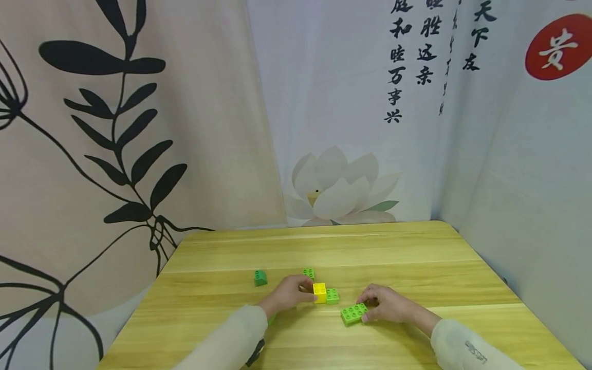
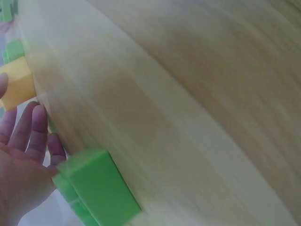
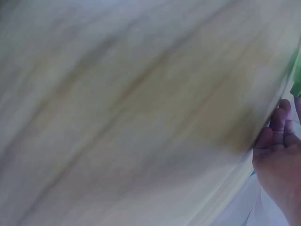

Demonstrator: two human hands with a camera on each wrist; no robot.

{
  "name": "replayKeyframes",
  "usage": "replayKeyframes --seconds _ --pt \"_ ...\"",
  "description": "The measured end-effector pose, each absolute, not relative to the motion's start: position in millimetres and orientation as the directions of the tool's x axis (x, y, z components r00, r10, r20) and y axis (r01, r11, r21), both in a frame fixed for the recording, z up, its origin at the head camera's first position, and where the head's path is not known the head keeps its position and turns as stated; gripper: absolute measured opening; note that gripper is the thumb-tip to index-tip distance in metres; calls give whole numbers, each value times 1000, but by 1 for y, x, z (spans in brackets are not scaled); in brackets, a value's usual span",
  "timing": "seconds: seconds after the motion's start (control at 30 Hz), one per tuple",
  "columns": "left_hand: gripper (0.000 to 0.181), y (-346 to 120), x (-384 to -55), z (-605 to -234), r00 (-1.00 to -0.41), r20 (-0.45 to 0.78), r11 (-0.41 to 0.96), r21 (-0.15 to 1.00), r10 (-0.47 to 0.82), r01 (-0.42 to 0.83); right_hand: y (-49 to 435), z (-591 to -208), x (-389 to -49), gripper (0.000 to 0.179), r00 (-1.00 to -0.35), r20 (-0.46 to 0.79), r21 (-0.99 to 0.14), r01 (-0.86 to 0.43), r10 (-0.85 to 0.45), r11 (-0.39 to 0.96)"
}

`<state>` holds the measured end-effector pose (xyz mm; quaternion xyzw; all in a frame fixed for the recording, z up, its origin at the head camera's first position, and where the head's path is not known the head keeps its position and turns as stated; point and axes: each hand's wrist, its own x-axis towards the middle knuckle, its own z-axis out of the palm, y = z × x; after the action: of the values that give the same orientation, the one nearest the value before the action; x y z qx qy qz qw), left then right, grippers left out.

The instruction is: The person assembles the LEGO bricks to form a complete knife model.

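Observation:
In the head view my left hand (image 1: 289,294) pinches a yellow toy brick (image 1: 319,293) between thumb and fingers. Directly to its right lies a small light-green brick (image 1: 332,296); whether the two touch I cannot tell. My right hand (image 1: 386,304) grips a larger light-green brick (image 1: 353,314), studs up, by its right end. The left wrist view shows the yellow brick (image 2: 18,82) at the thumb, with a green brick (image 2: 101,190) on the table near the wrist. At the edge of the right wrist view, a bit of the held green brick (image 3: 296,75) appears beyond the fingers.
A dark-green brick (image 1: 260,278) with a sloped side lies left of the hands. Another light-green brick (image 1: 308,273) sits behind the left hand, partly covered. The left forearm mostly hides one more green brick (image 1: 271,319). A printed curtain (image 1: 222,128) hangs behind the wooden table (image 1: 398,252).

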<state>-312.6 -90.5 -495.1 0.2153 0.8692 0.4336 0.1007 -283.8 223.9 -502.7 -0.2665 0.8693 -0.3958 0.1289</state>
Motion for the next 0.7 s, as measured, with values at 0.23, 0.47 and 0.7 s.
replayKeyframes --seconds 0.23,0.47,0.7 --pt "28 -82 -313 -498 -890 7 511 817 456 268 225 -499 -283 39 -846 -39 -782 -305 -531 544" --pt "28 -78 -311 -495 -900 -18 507 831 436 229 225 -496 -285 44 -848 -34 -808 -288 -529 515" --pt "22 -77 -314 -498 -903 -47 514 834 427 199 219 -492 -291 42 -861 -35 -832 -257 -508 492"
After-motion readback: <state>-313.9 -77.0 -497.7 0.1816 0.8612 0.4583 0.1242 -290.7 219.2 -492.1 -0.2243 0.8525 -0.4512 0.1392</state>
